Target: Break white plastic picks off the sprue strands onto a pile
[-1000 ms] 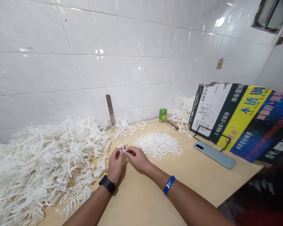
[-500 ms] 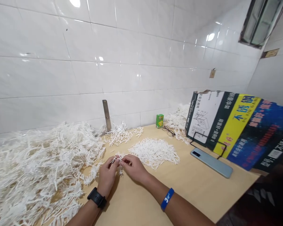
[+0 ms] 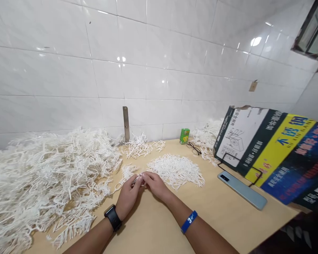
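Observation:
My left hand [image 3: 129,195] and my right hand [image 3: 156,185] meet over the table [image 3: 153,225], fingertips pinched together on small white plastic pieces [image 3: 139,176], mostly hidden by the fingers. Just beyond my left hand lies a small white clump [image 3: 128,171]. A low mound of short white pieces [image 3: 177,169] spreads beyond my right hand. To the left is a large tangled heap of white strands [image 3: 50,180]. A smaller pile [image 3: 137,146] sits near the wall.
A metal strip [image 3: 126,124] stands against the tiled wall. At the right are a green box [image 3: 184,136], glasses [image 3: 194,148], a phone [image 3: 242,189] on a black wire stand [image 3: 258,173], and a large printed carton [image 3: 275,144]. More white strands [image 3: 208,135] lie behind the glasses.
The view has shifted somewhat. The loose white piece that hung below my fingertips no longer shows there, and a small white clump now lies on the table beyond my left hand.

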Motion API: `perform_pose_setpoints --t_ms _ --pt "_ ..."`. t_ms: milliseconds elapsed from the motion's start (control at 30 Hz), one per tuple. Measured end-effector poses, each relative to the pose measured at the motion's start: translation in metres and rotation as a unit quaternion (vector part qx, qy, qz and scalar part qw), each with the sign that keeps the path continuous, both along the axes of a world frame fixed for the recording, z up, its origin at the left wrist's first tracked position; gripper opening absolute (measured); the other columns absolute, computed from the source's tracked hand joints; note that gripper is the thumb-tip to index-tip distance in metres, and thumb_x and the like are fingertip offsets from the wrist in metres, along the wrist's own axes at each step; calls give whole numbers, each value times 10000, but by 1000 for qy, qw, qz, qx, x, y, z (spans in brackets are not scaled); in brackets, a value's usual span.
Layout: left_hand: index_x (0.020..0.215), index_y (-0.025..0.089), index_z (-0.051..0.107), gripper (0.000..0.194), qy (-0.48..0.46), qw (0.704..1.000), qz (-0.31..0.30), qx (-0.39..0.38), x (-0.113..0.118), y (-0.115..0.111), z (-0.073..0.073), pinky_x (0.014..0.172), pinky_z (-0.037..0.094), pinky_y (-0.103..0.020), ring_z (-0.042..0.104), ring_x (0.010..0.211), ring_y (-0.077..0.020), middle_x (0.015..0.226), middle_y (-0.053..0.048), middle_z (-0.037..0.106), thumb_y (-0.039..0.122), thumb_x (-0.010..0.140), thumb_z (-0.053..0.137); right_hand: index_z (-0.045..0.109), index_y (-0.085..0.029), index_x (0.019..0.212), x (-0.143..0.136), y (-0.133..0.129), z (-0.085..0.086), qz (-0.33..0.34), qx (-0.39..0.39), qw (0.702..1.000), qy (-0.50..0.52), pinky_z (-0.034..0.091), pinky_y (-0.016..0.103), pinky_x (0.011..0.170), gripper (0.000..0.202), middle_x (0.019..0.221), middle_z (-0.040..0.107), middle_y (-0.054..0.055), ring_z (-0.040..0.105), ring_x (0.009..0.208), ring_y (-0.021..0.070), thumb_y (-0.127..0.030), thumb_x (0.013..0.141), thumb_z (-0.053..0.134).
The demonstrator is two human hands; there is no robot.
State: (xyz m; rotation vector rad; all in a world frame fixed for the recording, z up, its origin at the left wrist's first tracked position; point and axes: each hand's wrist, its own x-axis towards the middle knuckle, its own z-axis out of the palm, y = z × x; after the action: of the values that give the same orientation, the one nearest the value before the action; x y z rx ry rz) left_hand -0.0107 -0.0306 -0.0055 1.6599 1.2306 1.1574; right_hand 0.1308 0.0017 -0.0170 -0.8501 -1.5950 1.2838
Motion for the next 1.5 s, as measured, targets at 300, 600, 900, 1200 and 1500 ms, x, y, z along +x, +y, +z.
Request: perform_pose_setpoints --t_ms 300,600,900,1200,1500 --pt "916 152 634 390 59 995 -16 78 5 1 -3 916 375 -257 516 1008 -129 1056 -37 595 482 907 427 646 -119 1190 -6 -10 10 -64 6 997 -35 478 233 924 412 1187 611 73 597 1063 107 -384 953 439" --pt "790 116 537 449 39 997 47 48 4 0 -1 717 359 -218 480 740 -82 769 -18 548 533 909 420 655 -128 1099 10 -9 19 -84 125 984 -92 441 191 767 402 996 646 36 583 861 80 -441 915 483" --pt "800 105 547 387 4 997 41 66 6 1 1 625 387 -171 462 643 -49 682 -2 510 483 878 518 654 -130 1110 17 -9 22 21 150 981 -123 451 224 815 357 1001 657 32 614 883 107 -380 874 555" --pt "648 114 411 512 4 999 28 16 5 0 -1 565 324 -198 375 545 -41 573 0 401 560 897 449 562 -84 660 23 -1 24 -75 246 937 -238 270 196 620 398 644 515 6 420 643 52 -364 933 492" --pt "713 116 446 490 -21 998 -60 -5 8 -1 -3 545 276 -201 323 524 -35 562 10 351 569 900 428 659 -107 743 22 -1 25 -170 247 930 -211 306 211 702 303 761 589 13 494 747 68 -306 923 517"
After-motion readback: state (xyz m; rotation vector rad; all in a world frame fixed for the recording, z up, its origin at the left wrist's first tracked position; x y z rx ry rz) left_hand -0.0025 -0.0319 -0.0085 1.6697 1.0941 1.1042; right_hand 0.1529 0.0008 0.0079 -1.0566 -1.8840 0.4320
